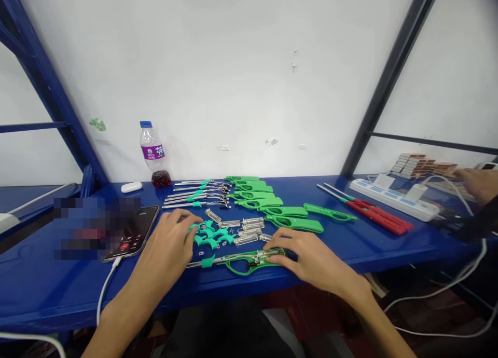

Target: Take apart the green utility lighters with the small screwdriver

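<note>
My left hand (171, 239) is closed, its fingertips pinching a teal plastic trigger piece at the edge of a small pile of teal trigger pieces (213, 235). My right hand (307, 254) has thumb and fingers closed on the handle end of an open green lighter shell (237, 269) near the table's front edge. A clear fuel tank (268, 253), thin wires and a metal tube lie in that shell, with a teal piece (208, 262) around the tube. Several loose clear tanks (249, 232) lie just behind.
Green lighter shells (288, 211) and metal tubes with wires (187, 196) lie in rows behind. Red lighters (377, 215) and a power strip (395, 198) are on the right. A phone (136, 233) and bottle (153, 155) stand left. Another person's hand (480, 184) is far right.
</note>
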Action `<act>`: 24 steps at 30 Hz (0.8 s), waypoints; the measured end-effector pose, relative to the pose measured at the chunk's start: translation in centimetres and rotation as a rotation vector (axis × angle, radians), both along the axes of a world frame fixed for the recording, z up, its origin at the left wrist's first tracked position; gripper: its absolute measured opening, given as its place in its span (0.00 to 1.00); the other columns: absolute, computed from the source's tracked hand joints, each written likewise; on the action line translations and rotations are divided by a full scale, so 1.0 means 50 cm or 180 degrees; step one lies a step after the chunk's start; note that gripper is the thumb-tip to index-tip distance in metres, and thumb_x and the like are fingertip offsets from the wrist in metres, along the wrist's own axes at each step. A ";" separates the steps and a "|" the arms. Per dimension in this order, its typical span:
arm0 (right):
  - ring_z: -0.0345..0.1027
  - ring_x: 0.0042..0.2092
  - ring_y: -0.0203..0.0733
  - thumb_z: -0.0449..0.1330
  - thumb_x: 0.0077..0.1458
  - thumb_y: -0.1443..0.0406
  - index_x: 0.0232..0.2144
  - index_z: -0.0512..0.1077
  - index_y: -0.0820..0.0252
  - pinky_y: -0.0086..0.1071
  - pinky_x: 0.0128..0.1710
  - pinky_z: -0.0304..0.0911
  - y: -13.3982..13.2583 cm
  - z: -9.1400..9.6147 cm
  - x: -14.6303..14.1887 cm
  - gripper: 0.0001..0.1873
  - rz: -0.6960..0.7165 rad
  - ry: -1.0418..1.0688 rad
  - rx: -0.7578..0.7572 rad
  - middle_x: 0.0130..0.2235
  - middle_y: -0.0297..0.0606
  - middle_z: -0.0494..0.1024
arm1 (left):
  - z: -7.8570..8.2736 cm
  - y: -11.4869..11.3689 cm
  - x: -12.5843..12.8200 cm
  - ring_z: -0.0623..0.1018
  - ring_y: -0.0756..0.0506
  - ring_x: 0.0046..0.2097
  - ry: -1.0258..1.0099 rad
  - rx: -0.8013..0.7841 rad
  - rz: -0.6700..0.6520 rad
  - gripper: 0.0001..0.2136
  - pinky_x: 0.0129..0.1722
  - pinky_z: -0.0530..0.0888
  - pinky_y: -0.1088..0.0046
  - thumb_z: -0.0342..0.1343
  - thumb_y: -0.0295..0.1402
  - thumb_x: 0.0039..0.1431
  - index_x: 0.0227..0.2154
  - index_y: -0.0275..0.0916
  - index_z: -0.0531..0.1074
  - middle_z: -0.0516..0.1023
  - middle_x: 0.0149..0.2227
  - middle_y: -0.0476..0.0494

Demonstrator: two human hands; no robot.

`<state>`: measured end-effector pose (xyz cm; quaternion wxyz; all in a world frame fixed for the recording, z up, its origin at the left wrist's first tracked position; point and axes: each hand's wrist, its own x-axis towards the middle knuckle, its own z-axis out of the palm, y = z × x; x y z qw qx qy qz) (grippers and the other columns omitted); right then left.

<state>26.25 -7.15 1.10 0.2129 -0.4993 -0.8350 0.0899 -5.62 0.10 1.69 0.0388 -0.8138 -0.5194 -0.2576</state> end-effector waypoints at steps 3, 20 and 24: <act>0.78 0.46 0.43 0.61 0.69 0.55 0.48 0.81 0.49 0.33 0.45 0.67 0.006 0.001 -0.004 0.12 0.0054 -0.0083 0.0017 0.49 0.33 0.82 | 0.000 -0.037 0.043 0.75 0.38 0.51 -0.0324 -0.0285 -0.0987 0.10 0.51 0.75 0.59 0.51 0.37 0.72 0.43 0.48 0.79 0.78 0.49 0.44; 0.81 0.43 0.42 0.55 0.74 0.59 0.50 0.77 0.53 0.31 0.38 0.66 0.000 -0.068 -0.011 0.12 -0.0201 0.0099 0.0803 0.47 0.36 0.84 | -0.086 -0.062 0.157 0.71 0.42 0.38 -0.0213 0.0429 -0.1478 0.20 0.36 0.72 0.65 0.43 0.17 0.68 0.48 0.40 0.77 0.74 0.37 0.43; 0.81 0.41 0.41 0.55 0.74 0.58 0.49 0.77 0.53 0.31 0.35 0.65 0.001 -0.072 -0.009 0.13 -0.0221 0.0116 0.0876 0.45 0.37 0.84 | -0.081 -0.065 0.156 0.70 0.43 0.35 -0.0120 0.0567 -0.1480 0.22 0.32 0.69 0.68 0.42 0.14 0.64 0.47 0.39 0.78 0.73 0.35 0.43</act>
